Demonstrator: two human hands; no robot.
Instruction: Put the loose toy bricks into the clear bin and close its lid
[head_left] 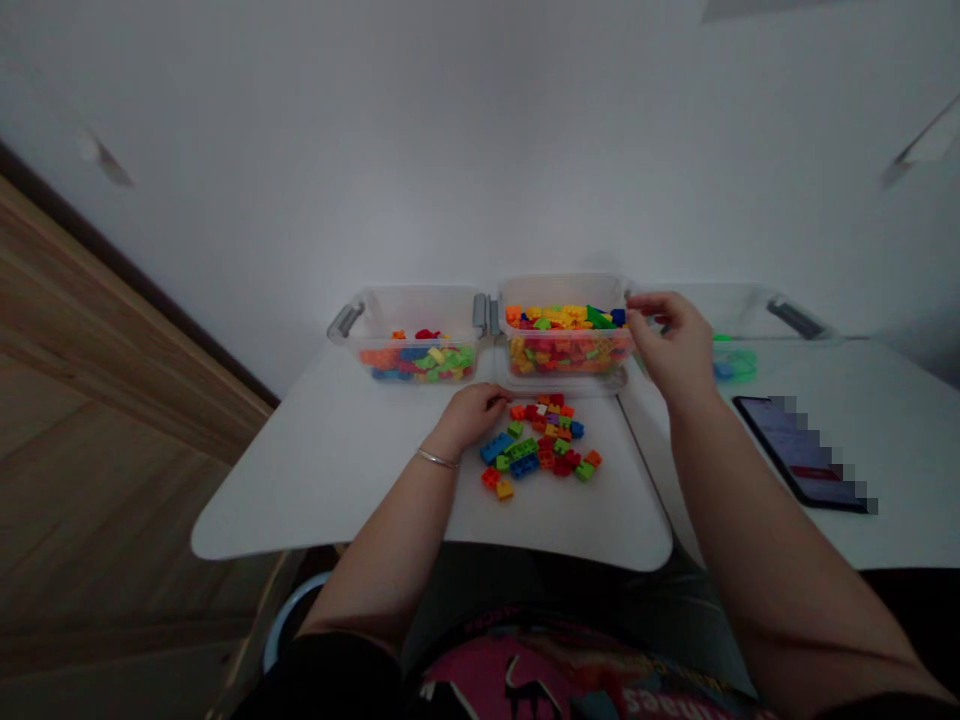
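A loose cluster of small multicoloured plastic bricks [523, 450] lies on the white tabletop [360, 450] at the lower centre of the frame, not in any container. Above it at centre, a clear plastic tub [564, 290] is well filled with similar pieces; the clear tub with grey handles [420, 305] left of centre holds a shallower layer. The work therefore seems partway along, with the loose cluster unbinned. The left hand [474, 413] rests at the cluster's upper-left edge, fingers curled; whether they grip a brick cannot be told. The right hand [675, 340], fingers bent, is at the central tub's right edge, its grip unclear.
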